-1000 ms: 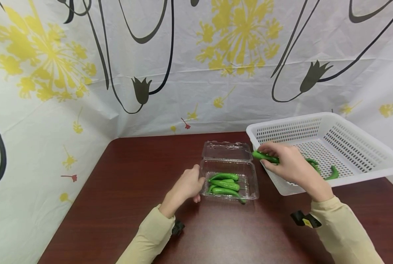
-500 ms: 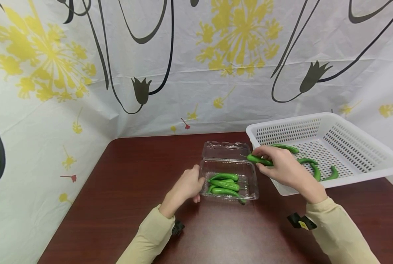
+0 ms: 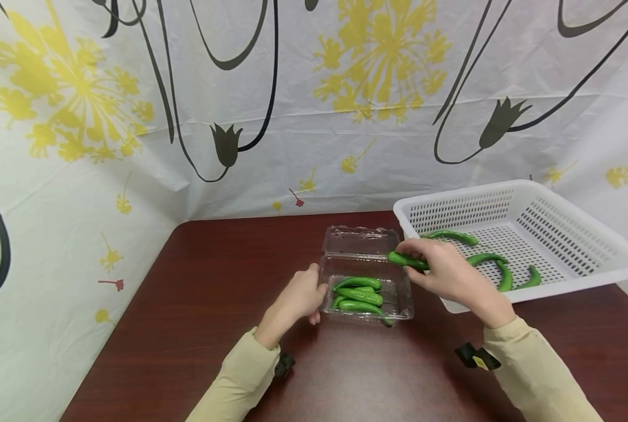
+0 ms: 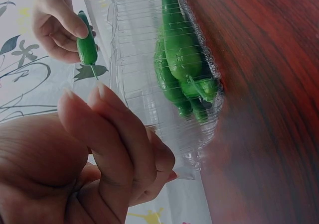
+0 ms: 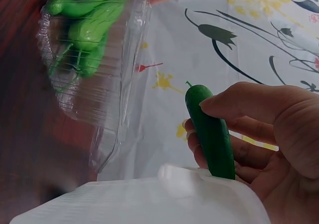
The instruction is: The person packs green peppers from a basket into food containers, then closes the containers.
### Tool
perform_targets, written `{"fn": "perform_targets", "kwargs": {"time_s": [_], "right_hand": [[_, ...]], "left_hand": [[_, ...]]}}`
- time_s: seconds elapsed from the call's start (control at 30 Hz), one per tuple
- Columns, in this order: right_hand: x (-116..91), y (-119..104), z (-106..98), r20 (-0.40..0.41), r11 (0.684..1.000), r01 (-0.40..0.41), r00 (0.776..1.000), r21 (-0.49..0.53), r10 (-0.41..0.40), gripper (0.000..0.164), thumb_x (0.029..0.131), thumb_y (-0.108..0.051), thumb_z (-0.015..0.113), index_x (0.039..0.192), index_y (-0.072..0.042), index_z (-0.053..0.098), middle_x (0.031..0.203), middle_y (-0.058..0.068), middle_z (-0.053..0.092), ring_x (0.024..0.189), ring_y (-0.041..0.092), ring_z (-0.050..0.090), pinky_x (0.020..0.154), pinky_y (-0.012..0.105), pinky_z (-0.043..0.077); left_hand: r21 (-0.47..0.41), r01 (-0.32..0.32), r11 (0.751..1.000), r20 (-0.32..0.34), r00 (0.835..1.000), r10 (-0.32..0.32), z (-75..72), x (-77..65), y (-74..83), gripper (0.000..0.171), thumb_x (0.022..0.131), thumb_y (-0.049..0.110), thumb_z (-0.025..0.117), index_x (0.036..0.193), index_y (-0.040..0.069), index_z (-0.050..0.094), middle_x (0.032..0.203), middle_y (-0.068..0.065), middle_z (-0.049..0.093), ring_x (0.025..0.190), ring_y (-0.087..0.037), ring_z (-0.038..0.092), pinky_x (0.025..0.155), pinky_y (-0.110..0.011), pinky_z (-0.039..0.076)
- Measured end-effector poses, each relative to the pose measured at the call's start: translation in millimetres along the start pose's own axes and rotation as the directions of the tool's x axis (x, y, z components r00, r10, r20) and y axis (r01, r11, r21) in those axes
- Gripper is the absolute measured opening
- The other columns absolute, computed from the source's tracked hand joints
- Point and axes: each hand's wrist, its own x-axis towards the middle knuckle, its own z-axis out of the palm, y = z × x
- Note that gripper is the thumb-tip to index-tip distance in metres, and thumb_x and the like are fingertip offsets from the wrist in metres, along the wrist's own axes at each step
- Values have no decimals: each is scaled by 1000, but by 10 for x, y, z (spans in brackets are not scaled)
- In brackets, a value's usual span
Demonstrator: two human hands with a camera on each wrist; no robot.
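Observation:
A green chili pepper (image 3: 408, 261) is pinched between the thumb and fingers of my right hand (image 3: 453, 276), just above the right side of an open clear plastic clamshell container (image 3: 363, 266). In the right wrist view the held pepper (image 5: 212, 134) points its thin stem away from the palm. Several green peppers (image 3: 360, 294) lie together inside the container, one reaching past its front edge. My left hand (image 3: 299, 293) grips the container's left side, thumb at the rim. In the left wrist view, curled fingers (image 4: 117, 139) partly cover that end of the container.
At the right, a white perforated basket (image 3: 598, 240) holds several more green peppers (image 3: 456, 236). Its near left corner stands close to the container. Both rest on a dark red wooden table (image 3: 229, 281), backed by a patterned white cloth (image 3: 292, 117).
My right hand has carried the pepper left and slightly down from the basket's edge toward the container, uncovering peppers in the basket. My left hand and the container stay put.

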Motion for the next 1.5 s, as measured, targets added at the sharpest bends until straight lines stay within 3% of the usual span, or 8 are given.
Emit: {"fn": "perform_targets", "kwargs": {"time_s": [0.33,0.67,1.5], "right_hand": [[8,-44,65,26,1000,-12,1000,25,11,24,73,-1,70,97,-4,64,82,0,63,71,11,59,62,30,51],[7,-66,125,28,999,26,999,33,-27,27,73,0,69,99,0,64,88,5,65,75,14,62,65,30,53],[14,-139,282,56,996,84,995,23,-85,29,72,-2,71,101,-2,65,93,5,66,83,17,62,72,32,52]], "left_hand": [[-2,-4,1000,-3,1000,4,-6,-15,9,32,94,10,48,120,-6,41,57,-14,59,33,-18,55,36,-31,47],[1,-1,1000,-2,1000,1,-1,-10,9,36,94,10,48,125,-6,38,56,-15,59,33,-18,55,36,-31,47],[6,-6,1000,-5,1000,6,-10,-14,15,31,93,9,48,119,-7,41,55,-14,59,33,-18,55,39,-35,49]]}}
